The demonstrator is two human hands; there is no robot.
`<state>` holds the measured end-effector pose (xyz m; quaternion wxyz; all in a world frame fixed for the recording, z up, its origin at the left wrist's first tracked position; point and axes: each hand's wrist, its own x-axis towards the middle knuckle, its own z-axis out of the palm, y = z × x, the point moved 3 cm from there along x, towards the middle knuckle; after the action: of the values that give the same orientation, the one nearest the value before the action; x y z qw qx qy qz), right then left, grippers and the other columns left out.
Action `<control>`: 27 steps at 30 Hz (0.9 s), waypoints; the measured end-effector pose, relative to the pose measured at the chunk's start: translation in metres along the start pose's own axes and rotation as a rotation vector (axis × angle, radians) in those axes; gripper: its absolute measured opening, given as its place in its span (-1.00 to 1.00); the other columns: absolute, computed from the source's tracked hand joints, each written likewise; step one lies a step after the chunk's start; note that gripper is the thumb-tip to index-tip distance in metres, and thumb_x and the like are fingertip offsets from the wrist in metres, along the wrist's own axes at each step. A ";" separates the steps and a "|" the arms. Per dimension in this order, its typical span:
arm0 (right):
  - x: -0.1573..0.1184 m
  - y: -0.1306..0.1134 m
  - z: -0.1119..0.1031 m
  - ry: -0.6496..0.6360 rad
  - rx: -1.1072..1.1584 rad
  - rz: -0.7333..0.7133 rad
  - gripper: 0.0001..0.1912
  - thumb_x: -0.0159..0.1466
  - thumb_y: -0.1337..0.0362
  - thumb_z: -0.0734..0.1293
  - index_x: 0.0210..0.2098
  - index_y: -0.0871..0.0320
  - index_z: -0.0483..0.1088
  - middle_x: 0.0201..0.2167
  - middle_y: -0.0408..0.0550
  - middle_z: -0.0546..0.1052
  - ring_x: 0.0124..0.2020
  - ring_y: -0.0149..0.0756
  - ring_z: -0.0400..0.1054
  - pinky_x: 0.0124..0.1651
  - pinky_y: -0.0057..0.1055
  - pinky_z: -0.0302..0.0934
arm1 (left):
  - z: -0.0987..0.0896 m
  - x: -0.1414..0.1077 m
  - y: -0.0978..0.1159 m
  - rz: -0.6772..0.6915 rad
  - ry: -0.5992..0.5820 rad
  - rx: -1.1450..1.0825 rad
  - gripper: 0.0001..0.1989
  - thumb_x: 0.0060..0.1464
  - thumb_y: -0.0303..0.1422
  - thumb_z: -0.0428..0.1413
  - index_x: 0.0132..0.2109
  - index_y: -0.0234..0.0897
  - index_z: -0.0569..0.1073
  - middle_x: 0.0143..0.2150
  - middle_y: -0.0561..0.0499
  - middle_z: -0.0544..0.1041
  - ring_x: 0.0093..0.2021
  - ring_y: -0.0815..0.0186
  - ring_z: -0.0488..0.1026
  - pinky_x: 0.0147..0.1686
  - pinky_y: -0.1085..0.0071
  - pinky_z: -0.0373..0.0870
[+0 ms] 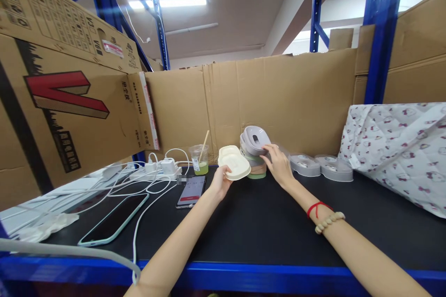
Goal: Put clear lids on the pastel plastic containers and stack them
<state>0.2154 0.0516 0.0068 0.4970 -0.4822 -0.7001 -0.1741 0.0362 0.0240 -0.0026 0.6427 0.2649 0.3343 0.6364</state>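
My left hand (220, 184) grips the near edge of a cream plastic tray (234, 162), held tilted above the black surface. To its right, my right hand (277, 163) has thumb and fingertips at the edge of a grey oval tray (256, 140). That grey tray is tilted on top of a stack of similar pieces, with green and pinkish ones (257, 170) lower down. Behind my right hand, a translucent piece is partly hidden. Two grey double-bowl pieces (305, 165) (335, 168) lie farther right.
A cup of green drink (201, 162) with a straw stands left of the trays. Two phones (191, 191) (114, 220), white cables and a power strip (156, 174) lie at the left. Cardboard (285, 97) walls the back; a patterned cloth (400, 148) sits right.
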 end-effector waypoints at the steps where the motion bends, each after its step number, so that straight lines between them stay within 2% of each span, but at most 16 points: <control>1: -0.001 -0.002 -0.002 0.048 0.000 -0.036 -0.74 0.23 0.24 0.15 -0.15 0.14 0.36 -0.08 0.04 0.39 -0.07 -0.25 0.35 -0.03 -0.27 0.32 | 0.001 0.000 -0.002 0.004 -0.006 -0.003 -0.58 -0.25 -0.72 -0.12 -0.18 -0.43 0.37 -0.38 -0.01 0.50 -0.42 0.42 0.44 -0.40 0.57 0.40; 3: -0.003 -0.009 -0.009 0.162 0.012 -0.126 -0.74 0.26 0.22 0.12 -0.16 0.14 0.36 -0.12 0.03 0.40 -0.08 -0.31 0.35 -0.06 -0.35 0.33 | 0.002 -0.001 -0.004 0.011 -0.031 -0.019 -0.62 -0.13 -0.68 -0.08 -0.13 -0.43 0.38 -0.31 -0.04 0.52 -0.35 0.39 0.47 -0.32 0.54 0.42; 6: -0.008 -0.028 -0.017 0.227 0.017 -0.348 -0.74 0.28 0.23 0.10 -0.17 0.13 0.36 -0.19 0.00 0.42 -0.15 -0.40 0.37 -0.14 -0.47 0.34 | 0.005 -0.003 0.000 0.021 -0.112 -0.057 -0.74 0.10 -0.42 -0.04 -0.08 -0.41 0.41 -0.19 -0.11 0.52 -0.22 0.29 0.48 -0.21 0.41 0.43; 9: -0.014 -0.046 -0.017 0.107 -0.004 -0.570 -0.75 0.28 0.26 0.10 -0.24 0.11 0.40 -0.27 -0.05 0.45 -0.29 -0.47 0.38 -0.28 -0.54 0.31 | 0.007 -0.006 0.006 0.043 -0.171 -0.074 -0.65 0.17 -0.21 -0.07 -0.06 -0.36 0.42 -0.15 -0.11 0.52 -0.19 0.25 0.49 -0.19 0.36 0.43; 11: -0.018 -0.052 -0.014 0.006 0.028 -0.619 -0.74 0.28 0.25 0.11 -0.28 0.10 0.42 -0.30 -0.06 0.46 -0.33 -0.48 0.37 -0.31 -0.54 0.31 | 0.006 -0.006 0.008 0.070 -0.138 -0.061 -0.68 0.16 -0.24 -0.05 -0.07 -0.36 0.42 -0.22 -0.09 0.53 -0.27 0.29 0.50 -0.24 0.42 0.43; 12: -0.020 -0.053 -0.012 -0.036 0.069 -0.597 -0.73 0.28 0.23 0.11 -0.29 0.09 0.43 -0.30 -0.06 0.46 -0.32 -0.47 0.37 -0.30 -0.53 0.31 | 0.005 -0.006 0.008 0.085 -0.107 -0.048 -0.71 0.15 -0.28 -0.02 -0.09 -0.37 0.43 -0.26 -0.07 0.53 -0.32 0.31 0.49 -0.28 0.45 0.43; 14: -0.022 -0.053 -0.008 -0.092 0.211 -0.450 -0.72 0.27 0.17 0.12 -0.28 0.10 0.43 -0.26 -0.04 0.44 -0.28 -0.46 0.37 -0.26 -0.51 0.33 | 0.002 -0.005 0.007 0.103 -0.030 -0.013 -0.76 0.09 -0.37 0.04 -0.11 -0.38 0.43 -0.33 -0.03 0.53 -0.42 0.36 0.47 -0.36 0.49 0.41; 16: -0.023 -0.051 -0.005 -0.091 0.402 -0.184 -0.68 0.22 0.07 0.18 -0.19 0.11 0.41 -0.16 -0.01 0.41 -0.22 -0.44 0.36 -0.26 -0.51 0.34 | 0.000 -0.004 0.004 0.099 0.021 0.041 -0.78 0.05 -0.37 0.08 -0.15 -0.37 0.45 -0.38 -0.01 0.53 -0.46 0.36 0.46 -0.38 0.48 0.40; 17: -0.023 -0.049 -0.004 -0.076 0.502 -0.030 -0.60 0.17 0.01 0.22 -0.12 0.11 0.37 -0.10 0.01 0.38 -0.19 -0.42 0.35 -0.28 -0.51 0.34 | 0.000 -0.004 0.003 0.091 0.022 0.076 -0.78 0.03 -0.35 0.09 -0.17 -0.37 0.47 -0.39 -0.02 0.53 -0.45 0.35 0.46 -0.36 0.47 0.41; 19: -0.023 -0.047 -0.001 -0.056 0.692 0.267 -0.35 0.03 -0.09 0.29 0.02 0.14 0.27 -0.03 0.05 0.34 -0.16 -0.38 0.35 -0.32 -0.51 0.33 | 0.001 -0.004 -0.001 0.079 -0.047 0.157 -0.76 0.01 -0.31 0.12 -0.20 -0.36 0.49 -0.37 -0.04 0.54 -0.38 0.29 0.48 -0.28 0.43 0.41; 21: -0.023 -0.046 0.002 -0.079 0.856 0.491 -0.18 -0.09 -0.16 0.32 0.05 0.18 0.23 -0.05 0.05 0.38 -0.19 -0.37 0.36 -0.28 -0.49 0.33 | 0.003 -0.004 -0.005 0.095 -0.160 0.243 -0.74 -0.05 -0.28 0.18 -0.22 -0.37 0.51 -0.34 -0.07 0.54 -0.29 0.23 0.49 -0.20 0.40 0.38; 24: -0.021 -0.049 0.002 -0.157 1.013 0.643 -0.14 -0.24 -0.18 0.37 -0.07 0.25 0.32 -0.22 0.02 0.48 -0.31 -0.40 0.37 -0.26 -0.49 0.30 | 0.002 -0.002 -0.010 0.128 -0.241 0.354 -0.69 -0.13 -0.23 0.23 -0.25 -0.37 0.53 -0.30 -0.10 0.55 -0.26 0.19 0.48 -0.16 0.36 0.35; 27: -0.020 -0.052 -0.001 -0.201 1.046 0.688 -0.19 -0.32 -0.18 0.39 -0.21 0.28 0.38 -0.41 -0.01 0.50 -0.44 -0.41 0.35 -0.37 -0.52 0.24 | -0.002 0.001 -0.011 0.133 -0.205 0.427 -0.69 -0.10 -0.20 0.21 -0.29 -0.38 0.53 -0.30 -0.12 0.55 -0.28 0.18 0.48 -0.17 0.33 0.35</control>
<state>0.1728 0.0158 0.0022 0.6262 -0.3871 -0.5409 0.4067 0.0418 0.0245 -0.0122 0.5593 0.4792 0.3762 0.5622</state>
